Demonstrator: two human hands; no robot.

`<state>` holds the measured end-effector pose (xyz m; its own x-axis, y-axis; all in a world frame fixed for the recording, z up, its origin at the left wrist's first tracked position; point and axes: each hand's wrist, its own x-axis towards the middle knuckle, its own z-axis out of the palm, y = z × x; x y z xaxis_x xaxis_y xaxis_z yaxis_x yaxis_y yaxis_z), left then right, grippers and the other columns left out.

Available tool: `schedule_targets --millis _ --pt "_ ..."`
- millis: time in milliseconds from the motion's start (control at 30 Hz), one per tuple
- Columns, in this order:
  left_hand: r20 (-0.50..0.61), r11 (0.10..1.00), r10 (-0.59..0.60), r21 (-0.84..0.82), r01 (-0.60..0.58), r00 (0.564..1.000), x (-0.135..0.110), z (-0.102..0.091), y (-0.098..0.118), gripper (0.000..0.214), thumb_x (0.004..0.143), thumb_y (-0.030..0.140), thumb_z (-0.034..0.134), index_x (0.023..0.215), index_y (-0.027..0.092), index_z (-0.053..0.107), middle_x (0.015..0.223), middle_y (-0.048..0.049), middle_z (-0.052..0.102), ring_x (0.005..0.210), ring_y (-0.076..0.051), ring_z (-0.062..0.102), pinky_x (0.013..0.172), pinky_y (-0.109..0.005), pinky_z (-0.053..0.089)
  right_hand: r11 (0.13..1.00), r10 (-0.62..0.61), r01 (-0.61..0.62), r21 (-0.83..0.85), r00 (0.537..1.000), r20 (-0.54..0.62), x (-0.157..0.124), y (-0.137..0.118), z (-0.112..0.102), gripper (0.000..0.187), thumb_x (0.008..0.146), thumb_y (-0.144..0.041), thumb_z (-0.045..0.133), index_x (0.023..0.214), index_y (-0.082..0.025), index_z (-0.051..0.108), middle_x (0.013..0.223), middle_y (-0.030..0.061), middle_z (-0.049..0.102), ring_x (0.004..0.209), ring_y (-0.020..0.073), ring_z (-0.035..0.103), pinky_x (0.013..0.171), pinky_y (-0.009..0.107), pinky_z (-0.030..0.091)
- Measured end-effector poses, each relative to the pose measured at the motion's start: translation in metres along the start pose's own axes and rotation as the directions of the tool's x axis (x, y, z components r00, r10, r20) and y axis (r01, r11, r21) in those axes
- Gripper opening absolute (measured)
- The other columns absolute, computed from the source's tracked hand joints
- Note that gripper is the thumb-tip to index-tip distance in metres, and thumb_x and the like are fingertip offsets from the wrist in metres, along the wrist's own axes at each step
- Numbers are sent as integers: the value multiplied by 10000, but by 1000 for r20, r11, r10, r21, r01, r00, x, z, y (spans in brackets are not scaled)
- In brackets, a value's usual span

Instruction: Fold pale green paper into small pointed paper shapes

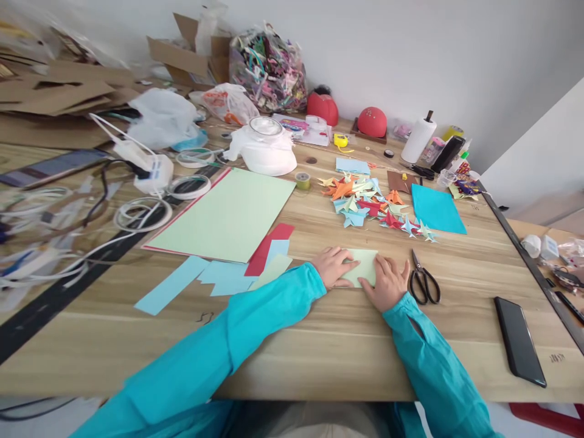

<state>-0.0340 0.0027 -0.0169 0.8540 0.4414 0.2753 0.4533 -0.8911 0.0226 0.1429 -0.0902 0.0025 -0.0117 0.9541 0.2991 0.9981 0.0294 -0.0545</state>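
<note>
A small pale green sheet of paper lies on the wooden table in front of me. My left hand rests on its left side, fingers stretched out and pressing it down. On the opposite side my right hand lies with spread fingers, thumb and fingertips touching the paper's right edge. A pair of black-handled scissors is just right of my right hand. Beyond the sheet is a pile of folded paper figures in orange, red, blue and green.
Left are large green sheets with red beneath, plus blue paper strips. A turquoise sheet lies back right; a phone is near the right front. Cables and a power strip crowd the left. A spool stands mid-table.
</note>
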Motion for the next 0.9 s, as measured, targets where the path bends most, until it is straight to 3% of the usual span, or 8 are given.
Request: schedule_targets --millis 300,567,667,767,900 --pt "4 997 74 -8 -74 997 -6 6 -8 688 741 680 373 1300 282 415 1182 -99 483 977 -248 420 815 -375 348 999 -29 34 -28 986 162 -4 19 3 441 874 -386 367 1274 -208 424 1318 113 469 1200 273 372 995 612 97" --pt "96 987 149 49 -154 984 -4 -13 -3 417 810 585 359 1200 482 462 1190 -71 467 937 -230 421 813 -376 325 992 -107 113 -49 987 116 1 24 0 356 863 -289 419 1202 -213 496 1256 104 528 1135 272 430 979 614 143" --pt "126 980 188 44 -194 974 -2 -18 -3 379 825 563 343 1187 520 448 1170 -61 474 911 -222 419 790 -369 320 991 -125 130 -44 988 92 10 20 -5 261 868 -277 435 1082 -220 572 1165 93 589 1041 253 481 987 612 94" --pt "127 975 209 52 -217 970 -1 -18 -3 390 818 577 338 1182 511 461 1150 -68 480 889 -223 414 769 -368 320 987 -129 134 -86 990 65 25 14 -6 236 871 -320 448 830 -197 645 901 73 659 898 235 521 992 590 85" --pt "138 970 204 109 -219 969 0 -15 -1 412 796 593 368 1185 498 468 1073 -71 496 866 -222 409 762 -363 322 957 -248 248 -148 969 20 45 8 5 315 881 -291 426 723 -153 660 716 81 622 798 224 507 954 482 213"
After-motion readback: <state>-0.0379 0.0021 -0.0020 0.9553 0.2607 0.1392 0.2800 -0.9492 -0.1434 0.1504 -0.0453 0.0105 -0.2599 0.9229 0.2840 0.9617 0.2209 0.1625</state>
